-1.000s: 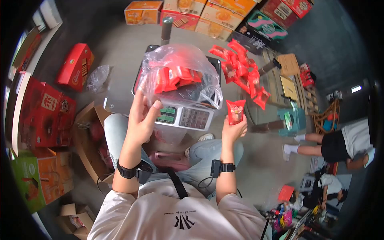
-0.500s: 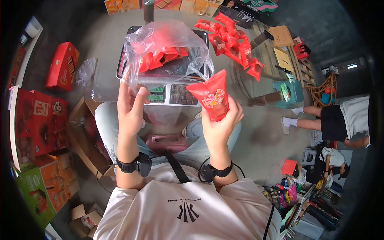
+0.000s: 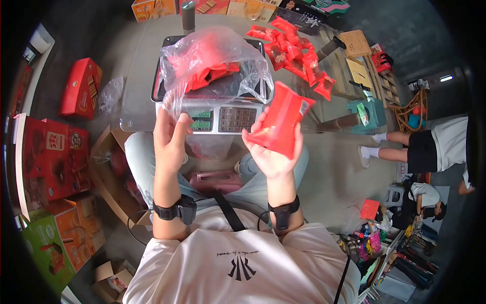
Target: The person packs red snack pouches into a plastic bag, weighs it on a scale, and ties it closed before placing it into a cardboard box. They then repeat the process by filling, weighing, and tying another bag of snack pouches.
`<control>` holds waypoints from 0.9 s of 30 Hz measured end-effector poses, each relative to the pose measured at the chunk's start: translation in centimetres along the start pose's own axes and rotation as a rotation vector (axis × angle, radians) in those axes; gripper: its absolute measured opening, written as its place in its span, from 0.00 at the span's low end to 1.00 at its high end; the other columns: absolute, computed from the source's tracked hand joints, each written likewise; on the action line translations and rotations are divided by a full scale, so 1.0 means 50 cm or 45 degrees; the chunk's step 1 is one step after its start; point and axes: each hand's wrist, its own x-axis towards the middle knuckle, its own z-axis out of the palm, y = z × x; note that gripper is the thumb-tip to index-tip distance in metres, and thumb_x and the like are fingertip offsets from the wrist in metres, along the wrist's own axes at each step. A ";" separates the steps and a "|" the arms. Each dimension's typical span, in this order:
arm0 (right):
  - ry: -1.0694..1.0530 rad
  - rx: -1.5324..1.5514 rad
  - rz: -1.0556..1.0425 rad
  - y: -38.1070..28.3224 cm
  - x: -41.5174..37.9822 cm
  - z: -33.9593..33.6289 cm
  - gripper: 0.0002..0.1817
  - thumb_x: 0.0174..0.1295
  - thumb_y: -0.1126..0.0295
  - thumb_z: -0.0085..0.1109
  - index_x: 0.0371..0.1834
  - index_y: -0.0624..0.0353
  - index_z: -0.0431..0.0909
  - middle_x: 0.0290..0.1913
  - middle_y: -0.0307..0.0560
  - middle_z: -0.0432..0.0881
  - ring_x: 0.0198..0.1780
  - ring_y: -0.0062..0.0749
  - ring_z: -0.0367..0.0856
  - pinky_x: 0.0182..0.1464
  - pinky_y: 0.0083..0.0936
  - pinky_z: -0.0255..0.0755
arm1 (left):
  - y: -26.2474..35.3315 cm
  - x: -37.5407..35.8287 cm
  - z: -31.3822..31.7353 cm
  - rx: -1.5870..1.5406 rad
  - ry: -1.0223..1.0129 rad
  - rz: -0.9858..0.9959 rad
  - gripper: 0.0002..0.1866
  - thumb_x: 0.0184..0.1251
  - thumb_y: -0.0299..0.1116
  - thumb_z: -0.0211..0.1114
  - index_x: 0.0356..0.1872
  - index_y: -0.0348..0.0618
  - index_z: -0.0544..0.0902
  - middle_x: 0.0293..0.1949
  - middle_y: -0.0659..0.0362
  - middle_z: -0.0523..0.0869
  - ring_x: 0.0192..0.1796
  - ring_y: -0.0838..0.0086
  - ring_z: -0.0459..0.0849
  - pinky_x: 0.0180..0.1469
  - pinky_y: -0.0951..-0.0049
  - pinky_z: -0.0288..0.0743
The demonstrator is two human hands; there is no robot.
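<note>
In the head view, the right hand (image 3: 273, 149) grasps a single red packet (image 3: 283, 119), its palm turned up, with fingers on one side of the wrapper and the thumb on the other; a small barcode label shows near the packet's upper right corner. This packet is held in front of the scale (image 3: 216, 121), at the near right of its keypad (image 3: 238, 119). The left hand (image 3: 171, 134) is at the scale's near left corner, fingertips touching the lower edge of a clear plastic bag (image 3: 245, 53), thumb spread beside the lit green display (image 3: 201, 120); whether it grips the film firmly I cannot tell. The bag lies over the scale's dark pan, its mouth open toward the person, with several red packets (image 3: 212, 73) inside. To the right of the scale, a loose heap of similar packets (image 3: 298, 53) lies on the glass tabletop (image 3: 136, 66). Beyond the tabletop's left edge are a red carton (image 3: 80, 88) and a crumpled clear bag (image 3: 110, 95), with an open cardboard box (image 3: 109, 185) nearer the person's left leg. A pink case (image 3: 215, 181) sits between the legs. Black bands are strapped around both wrists. At the far right stands another person (image 3: 448, 144) in a white top and black shorts.
</note>
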 end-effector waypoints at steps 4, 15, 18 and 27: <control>-0.199 0.267 0.186 0.005 0.000 -0.034 0.39 0.57 0.42 0.57 0.65 0.59 0.62 0.54 0.45 0.76 0.53 0.37 0.77 0.60 0.45 0.67 | 0.000 0.002 -0.009 -0.002 -0.025 -0.022 0.20 0.69 0.27 0.54 0.62 0.36 0.70 0.33 0.63 0.78 0.32 0.84 0.73 0.36 0.83 0.68; -0.041 -0.365 0.056 0.022 -0.013 -0.043 0.42 0.55 0.43 0.63 0.66 0.57 0.62 0.54 0.43 0.74 0.54 0.34 0.73 0.57 0.38 0.67 | -0.010 0.002 -0.012 -0.016 -0.034 -0.085 0.20 0.69 0.27 0.55 0.61 0.35 0.69 0.35 0.63 0.78 0.33 0.83 0.73 0.37 0.83 0.69; -0.020 -0.644 0.063 0.028 -0.002 -0.055 0.43 0.52 0.44 0.66 0.66 0.56 0.61 0.55 0.42 0.73 0.55 0.32 0.72 0.57 0.34 0.68 | 0.004 0.009 -0.003 -0.144 0.013 0.009 0.26 0.68 0.23 0.54 0.66 0.37 0.61 0.37 0.62 0.78 0.35 0.83 0.74 0.38 0.82 0.70; 0.032 -1.607 -0.141 0.060 0.101 -0.054 0.30 0.51 0.61 0.73 0.52 0.61 0.68 0.50 0.45 0.77 0.52 0.26 0.75 0.55 0.27 0.68 | 0.018 0.017 -0.019 -0.153 -0.021 0.017 0.23 0.69 0.24 0.52 0.64 0.37 0.62 0.36 0.62 0.77 0.35 0.83 0.73 0.38 0.83 0.70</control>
